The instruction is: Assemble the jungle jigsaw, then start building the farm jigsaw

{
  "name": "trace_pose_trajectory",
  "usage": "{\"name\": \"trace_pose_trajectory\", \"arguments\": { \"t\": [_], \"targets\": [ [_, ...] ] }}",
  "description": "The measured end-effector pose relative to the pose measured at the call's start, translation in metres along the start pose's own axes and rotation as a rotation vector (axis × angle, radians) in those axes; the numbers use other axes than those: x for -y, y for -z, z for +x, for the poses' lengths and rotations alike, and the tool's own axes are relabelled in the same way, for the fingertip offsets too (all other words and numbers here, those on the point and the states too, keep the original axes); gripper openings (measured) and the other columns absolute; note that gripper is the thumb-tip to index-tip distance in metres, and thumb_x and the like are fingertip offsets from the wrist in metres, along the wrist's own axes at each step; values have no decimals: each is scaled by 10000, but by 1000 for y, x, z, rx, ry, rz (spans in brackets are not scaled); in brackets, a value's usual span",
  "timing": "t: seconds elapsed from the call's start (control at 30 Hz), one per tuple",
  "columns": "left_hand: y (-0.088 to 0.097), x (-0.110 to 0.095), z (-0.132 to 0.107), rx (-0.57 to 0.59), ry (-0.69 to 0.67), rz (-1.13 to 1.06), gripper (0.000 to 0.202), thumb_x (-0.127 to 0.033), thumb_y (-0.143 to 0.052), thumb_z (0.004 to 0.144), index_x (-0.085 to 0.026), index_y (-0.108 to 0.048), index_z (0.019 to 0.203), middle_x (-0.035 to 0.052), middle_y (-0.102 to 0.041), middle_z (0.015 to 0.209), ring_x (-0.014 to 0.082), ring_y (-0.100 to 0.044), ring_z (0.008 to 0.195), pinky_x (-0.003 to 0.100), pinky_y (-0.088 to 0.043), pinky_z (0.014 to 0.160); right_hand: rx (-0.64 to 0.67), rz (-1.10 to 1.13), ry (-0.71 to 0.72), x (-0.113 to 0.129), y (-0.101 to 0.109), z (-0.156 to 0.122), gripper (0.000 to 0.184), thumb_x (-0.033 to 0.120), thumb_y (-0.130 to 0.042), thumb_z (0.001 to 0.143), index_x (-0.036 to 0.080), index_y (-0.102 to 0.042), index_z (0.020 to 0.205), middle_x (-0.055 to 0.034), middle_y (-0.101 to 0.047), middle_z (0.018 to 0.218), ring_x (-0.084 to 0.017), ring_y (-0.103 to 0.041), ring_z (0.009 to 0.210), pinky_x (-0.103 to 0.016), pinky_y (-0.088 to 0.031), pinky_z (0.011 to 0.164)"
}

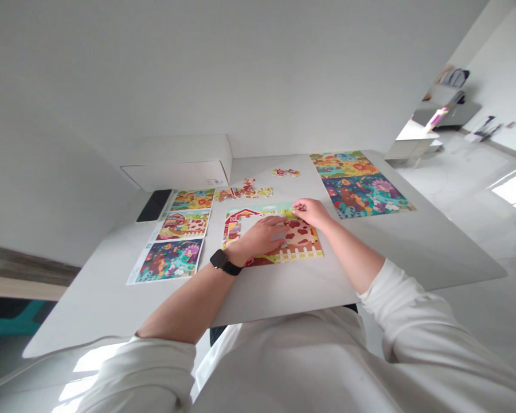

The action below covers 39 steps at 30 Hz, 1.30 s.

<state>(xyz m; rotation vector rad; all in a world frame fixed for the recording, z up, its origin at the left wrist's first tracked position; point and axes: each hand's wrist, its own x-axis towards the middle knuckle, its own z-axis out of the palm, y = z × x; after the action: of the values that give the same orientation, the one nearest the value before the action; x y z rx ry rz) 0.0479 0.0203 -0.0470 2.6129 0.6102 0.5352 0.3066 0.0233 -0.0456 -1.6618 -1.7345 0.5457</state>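
Note:
A partly assembled farm jigsaw puzzle [303, 234] lies in front of me, with a red barn, a spotted cow and a white fence. Bare white shows inside its frame. My left hand [264, 236] rests flat across its middle, fingers stretched out. At the upper right of the puzzle, my right hand [312, 212] pinches with its fingertips at a green part; whether that piece is loose or set in cannot be made out. Beyond the puzzle lie several loose puzzle pieces [247, 189] in a cluster, and a small joined clump of pieces [286, 172] farther back.
A reference sheet [172, 261] with three pictures lies at left, beside a black phone [155, 205]. Behind them stands a white box [176, 166] against the wall. Two finished-looking picture panels [365, 186] lie at right on the grey table [434, 252].

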Motion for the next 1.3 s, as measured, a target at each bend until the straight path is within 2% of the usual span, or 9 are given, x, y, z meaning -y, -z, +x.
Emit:
{"name": "trace_pose_trajectory", "arguments": {
  "t": [0.2, 0.57, 0.73, 0.93, 1.3],
  "targets": [
    [-4, -1, 0, -12, -8, -118, 336, -380, -794, 918, -304, -789, 1244, 109, -651, 1545, 349, -577, 1457, 541, -383, 1297, -6, -118, 93, -2, -1, 1, 106, 234, -821, 861, 262, -864, 954, -53, -815, 967, -218, -734, 872, -328, -550, 828],
    [-2, -3, 1, -20, -7, -153, 339, -431, -798, 916, -284, -799, 1222, 123, -684, 1501, 329, -614, 1427, 513, -410, 1286, -3, -246, 83, -5, -4, 1, 120, 236, -830, 873, 289, -891, 963, -54, -783, 989, -212, -690, 820, -329, -528, 813],
    [-2, -3, 1, -3, -7, -136, 335, -447, -778, 933, -294, -798, 1230, 116, -670, 1524, 333, -598, 1441, 505, -394, 1291, -17, -263, 117, -7, 1, 1, 156, 223, -806, 892, 296, -895, 997, -59, -782, 1049, -219, -688, 861, -334, -529, 839],
    [-2, -3, 1, 9, -4, -128, 350, -451, -766, 943, -286, -790, 1250, 123, -654, 1545, 336, -587, 1453, 506, -387, 1288, 35, -239, 132, -9, 2, 1, 207, 172, -756, 914, 311, -900, 969, -53, -788, 1063, -232, -701, 906, -345, -533, 875],
    [0, -4, 2, 4, -48, -75, 343, -419, -762, 954, -271, -791, 1263, 136, -662, 1529, 334, -620, 1423, 503, -433, 1268, 77, -353, 106, 0, 5, -2, 227, 203, -717, 952, 312, -903, 1021, -64, -800, 1104, -246, -718, 944, -345, -538, 866]
  ]
}}
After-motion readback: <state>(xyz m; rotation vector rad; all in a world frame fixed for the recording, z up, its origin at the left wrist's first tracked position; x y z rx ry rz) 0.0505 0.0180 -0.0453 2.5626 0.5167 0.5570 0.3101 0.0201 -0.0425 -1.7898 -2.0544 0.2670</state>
